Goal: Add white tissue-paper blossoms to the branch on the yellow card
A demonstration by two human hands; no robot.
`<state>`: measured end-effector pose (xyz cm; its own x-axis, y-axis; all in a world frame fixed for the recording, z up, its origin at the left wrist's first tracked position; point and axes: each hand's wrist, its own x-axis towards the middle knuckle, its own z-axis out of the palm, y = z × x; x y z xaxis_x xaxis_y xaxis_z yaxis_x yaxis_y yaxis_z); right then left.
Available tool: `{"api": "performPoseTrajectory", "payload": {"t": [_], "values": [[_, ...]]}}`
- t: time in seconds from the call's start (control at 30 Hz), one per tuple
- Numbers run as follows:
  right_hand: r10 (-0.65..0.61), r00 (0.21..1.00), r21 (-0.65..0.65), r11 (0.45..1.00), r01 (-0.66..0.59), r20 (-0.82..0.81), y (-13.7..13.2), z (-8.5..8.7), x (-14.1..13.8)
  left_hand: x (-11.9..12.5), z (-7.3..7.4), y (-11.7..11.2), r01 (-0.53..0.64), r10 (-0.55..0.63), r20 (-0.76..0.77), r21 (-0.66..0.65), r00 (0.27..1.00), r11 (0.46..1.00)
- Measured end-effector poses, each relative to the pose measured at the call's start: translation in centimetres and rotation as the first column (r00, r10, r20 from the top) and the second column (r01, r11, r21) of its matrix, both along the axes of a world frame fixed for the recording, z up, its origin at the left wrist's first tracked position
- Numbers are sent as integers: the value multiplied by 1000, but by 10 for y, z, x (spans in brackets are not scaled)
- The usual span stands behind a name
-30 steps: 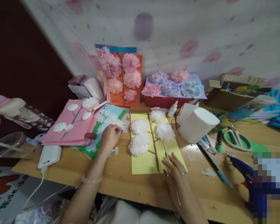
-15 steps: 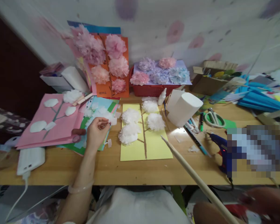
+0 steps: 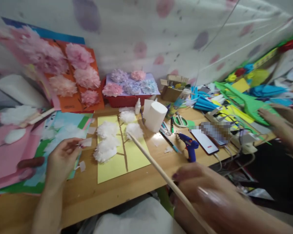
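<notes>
My left hand (image 3: pixel 63 156) is closed in a pinch on a small white paper piece (image 3: pixel 87 142). It is above coloured sheets, left of the yellow paper (image 3: pixel 139 159). That sheet bears a brown tree shape with fluffy white tissue-paper pompoms (image 3: pixel 106 130) on it. My right hand (image 3: pixel 205 195), smeared by motion, is at the lower right before the table edge. A long pale wooden stick (image 3: pixel 158 167) crosses in front of it, its tip over the yellow paper. Whether my right hand grips the stick, I cannot make out.
Behind stand a white roll (image 3: pixel 157 117), a glue bottle (image 3: pixel 137 106) and a red basket (image 3: pixel 127 100). A blue glue gun (image 3: pixel 190 146), scissors (image 3: pixel 180 121) and a phone (image 3: pixel 205 141) lie to the right. Another person's hand (image 3: pixel 271 118) is over green paper.
The view has swung right, bringing phones and another person's hands into sight. My right hand has come up and inward. My left hand remains pinched near the coloured sheets.
</notes>
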<state>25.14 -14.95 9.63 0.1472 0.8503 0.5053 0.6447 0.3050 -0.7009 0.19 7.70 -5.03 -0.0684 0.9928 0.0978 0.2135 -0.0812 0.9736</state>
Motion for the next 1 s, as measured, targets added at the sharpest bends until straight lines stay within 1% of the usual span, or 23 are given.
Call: {"api": "performPoseTrajectory", "payload": {"t": [0.03, 0.07, 0.1, 0.13, 0.17, 0.23, 0.3, 0.37, 0.43, 0.5, 0.57, 0.63, 0.67, 0.7, 0.77, 0.83, 0.87, 0.9, 0.93, 0.97, 1.0], "values": [[15, 1000, 35, 999, -14, -15, 6, -4, 0, 0, 0, -1, -22, 22, 17, -2, 1000, 1000], [27, 999, 124, 992, -22, -39, 12, -9, -1, 1, 0, -2, -41, 42, 34, -11, 999, 999], [-8, 998, 177, 984, 18, -60, 18, -15, -2, 2, 0, -4, -52, 53, 51, -30, 997, 998], [-26, 998, 173, 984, 34, -49, 24, -21, -3, 2, 1, -7, -50, 54, 67, -54, 996, 997], [-4, 1000, 155, 988, 6, -13, 31, -27, -4, 2, 2, -11, -40, 46, 77, -82, 996, 996], [0, 1000, 135, 991, -3, 23, 42, -37, -6, 4, 5, -19, 27, -19, 61, -144, 998, 989], [27, 999, 114, 993, -31, 40, 54, -46, -7, 6, 7, -27, 88, -89, 2, -163, 996, 983], [66, 996, 81, 994, -71, 61, 65, -57, -10, 13, 12, -34, 110, -121, -66, -155, 990, 982], [136, 986, 52, 989, -141, 93, 75, -69, -14, 22, 17, -42, 97, -112, -71, -190, 991, 977], [219, 966, 29, 974, -225, 137, 84, -84, -20, 31, 21, -49, 122, -127, 1, -300, 992, 946], [263, 944, -3, 964, -267, 200, 90, -99, -26, 38, 22, -56, 201, -157, 147, -367, 977, 908], [251, 936, -28, 967, -252, 246, 93, -112, -32, 44, 18, -62, 292, -192, 289, -359, 938, 887], [235, 937, -36, 972, -234, 258, 94, -117, -34, 46, 16, -64, 304, -187, 332, -348, 925, 887], [216, 940, -40, 976, -213, 264, 94, -121, -35, 49, 13, -66, 291, -163, 353, -349, 921, 891], [199, 938, -55, 980, -191, 283, 93, -123, -36, 53, 8, -68, 210, -72, 332, -402, 941, 891], [223, 925, -74, 975, -211, 307, 87, -118, -32, 58, 6, -69, 132, 6, 294, -448, 956, 884], [245, 921, -84, 969, -231, 303, 81, -113, -27, 59, 5, -68, 121, 20, 295, -451, 955, 884], [265, 921, -85, 964, -251, 286, 74, -107, -20, 61, 5, -67, 120, 24, 304, -448, 952, 886], [259, 935, -83, 966, -246, 244, 64, -101, -9, 61, 5, -66, 118, 28, 313, -439, 949, 891], [220, 960, -69, 975, -211, 175, 52, -95, 5, 61, 5, -65, 110, 39, 319, -435, 947, 894], [138, 985, -38, 990, -135, 104, 39, -91, 23, 60, 5, -63, 102, 50, 321, -441, 946, 892]]}}
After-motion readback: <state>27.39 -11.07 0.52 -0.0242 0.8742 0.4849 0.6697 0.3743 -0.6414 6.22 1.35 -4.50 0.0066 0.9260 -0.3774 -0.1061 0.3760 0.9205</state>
